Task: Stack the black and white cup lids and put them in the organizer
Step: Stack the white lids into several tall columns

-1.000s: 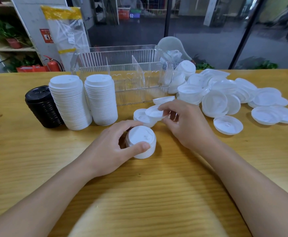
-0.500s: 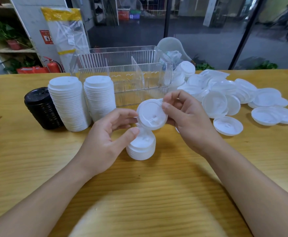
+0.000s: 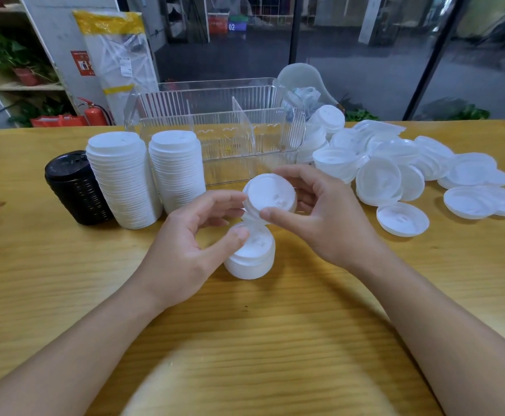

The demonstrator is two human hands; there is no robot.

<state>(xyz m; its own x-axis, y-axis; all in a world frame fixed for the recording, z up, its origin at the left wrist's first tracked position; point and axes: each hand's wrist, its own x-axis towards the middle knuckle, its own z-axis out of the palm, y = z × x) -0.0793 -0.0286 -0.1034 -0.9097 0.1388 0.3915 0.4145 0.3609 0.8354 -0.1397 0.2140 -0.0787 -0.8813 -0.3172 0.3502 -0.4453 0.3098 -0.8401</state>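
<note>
Overhead, both hands (image 3: 320, 217) pinch a round, smooth white lid (image 3: 267, 195).

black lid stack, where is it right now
In the head view the black lid stack stands on the wooden table at far left, right beside the taller of two white lid stacks, left of the clear organizer.
</note>
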